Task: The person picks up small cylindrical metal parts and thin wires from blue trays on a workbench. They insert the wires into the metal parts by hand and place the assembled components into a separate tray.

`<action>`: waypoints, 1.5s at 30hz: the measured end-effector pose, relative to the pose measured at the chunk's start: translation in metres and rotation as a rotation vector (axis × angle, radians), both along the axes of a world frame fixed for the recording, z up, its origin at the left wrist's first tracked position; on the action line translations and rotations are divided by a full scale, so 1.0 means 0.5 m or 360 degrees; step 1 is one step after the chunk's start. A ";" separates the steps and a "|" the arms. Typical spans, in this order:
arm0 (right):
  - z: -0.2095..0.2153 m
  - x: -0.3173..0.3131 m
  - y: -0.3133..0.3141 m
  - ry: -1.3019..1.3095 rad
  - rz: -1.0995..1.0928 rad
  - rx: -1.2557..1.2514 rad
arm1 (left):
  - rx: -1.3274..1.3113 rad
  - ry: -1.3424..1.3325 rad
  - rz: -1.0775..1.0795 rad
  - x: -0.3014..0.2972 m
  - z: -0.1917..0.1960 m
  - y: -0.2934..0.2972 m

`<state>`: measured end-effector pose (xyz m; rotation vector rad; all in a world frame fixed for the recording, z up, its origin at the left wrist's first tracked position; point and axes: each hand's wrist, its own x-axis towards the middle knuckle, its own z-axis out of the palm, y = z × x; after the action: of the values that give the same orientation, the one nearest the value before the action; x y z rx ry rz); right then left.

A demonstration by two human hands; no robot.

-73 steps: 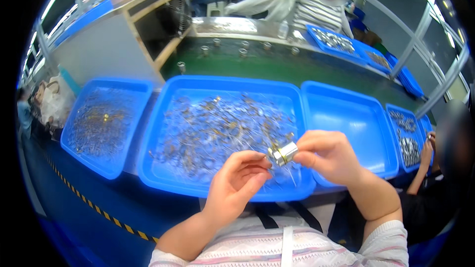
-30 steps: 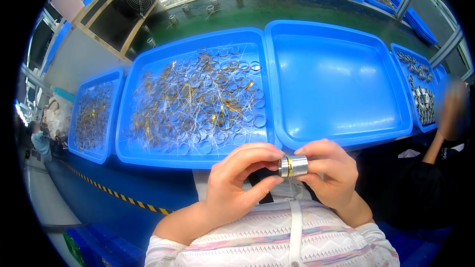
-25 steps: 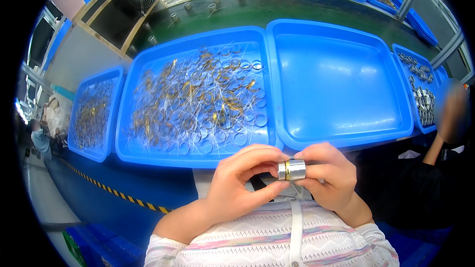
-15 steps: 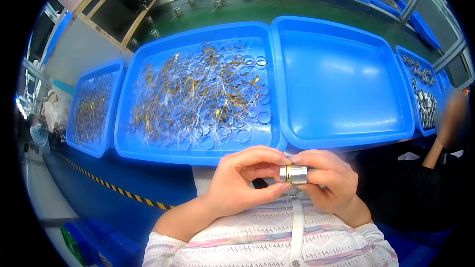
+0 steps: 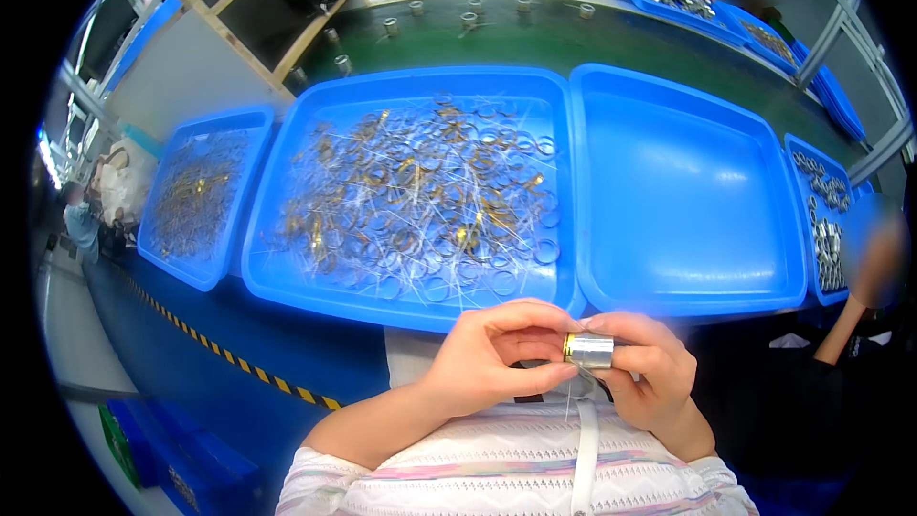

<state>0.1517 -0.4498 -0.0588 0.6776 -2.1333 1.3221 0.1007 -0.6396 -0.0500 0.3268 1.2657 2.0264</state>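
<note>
Both hands meet close to my chest over a small silver metal cylinder (image 5: 588,351) with a gold edge. My left hand (image 5: 489,360) pinches its left end with fingertips and thumb. My right hand (image 5: 646,375) grips its right side. A thin pale wire hangs down from the cylinder. Just beyond the hands lies a big blue tray (image 5: 287,279) filled with several small rings and coils with thin wires.
An empty blue tray (image 5: 688,182) sits to the right of the full one. A smaller blue tray (image 5: 160,253) of parts is at the left, another (image 5: 800,167) with metal pieces at the right. A green conveyor (image 5: 535,43) runs behind. Another person's arm (image 5: 864,277) is at the right.
The hands came back from above the tray toward my chest with the cylinder. In the last second they stay together, fingers shifting slightly on it.
</note>
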 end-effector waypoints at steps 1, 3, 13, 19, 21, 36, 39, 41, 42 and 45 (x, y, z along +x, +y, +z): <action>0.002 0.000 -0.002 -0.0038 0.0005 -0.0016 | -0.0003 -0.0002 0.0009 -0.002 0.001 -0.003; 0.005 0.000 -0.006 -0.0122 0.0043 -0.0065 | 0.0022 -0.0004 0.0040 -0.002 -0.004 -0.010; 0.001 -0.024 0.005 -0.0974 0.0352 -0.1756 | -0.0444 0.0993 0.0663 -0.057 0.021 -0.126; 0.013 -0.058 0.036 -0.0863 0.0243 -0.1075 | -0.0935 0.1465 0.0695 -0.096 0.036 -0.182; 0.031 -0.068 0.036 -0.0887 0.0100 -0.0768 | -0.1360 0.1895 0.0788 -0.111 0.034 -0.190; 0.049 -0.132 0.061 -0.0630 -0.0849 0.0594 | -0.0721 0.2480 0.0364 -0.065 -0.073 -0.180; 0.049 -0.119 0.065 -0.0758 -0.0699 0.0514 | -0.0714 0.2491 0.0363 -0.072 -0.071 -0.180; 0.039 -0.116 0.062 -0.0697 -0.0559 0.0611 | -0.0753 0.2489 0.0349 -0.078 -0.063 -0.184; 0.033 -0.110 0.063 -0.0673 -0.0518 0.0661 | -0.0774 0.2490 0.0347 -0.077 -0.058 -0.185; 0.027 -0.127 0.065 -0.0720 -0.0554 0.0662 | -0.0820 0.2499 0.0344 -0.076 -0.048 -0.184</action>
<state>0.0881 -0.4174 -0.0452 0.1383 -2.7764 0.9082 0.0627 -0.7316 -0.0741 1.7521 2.6787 1.2574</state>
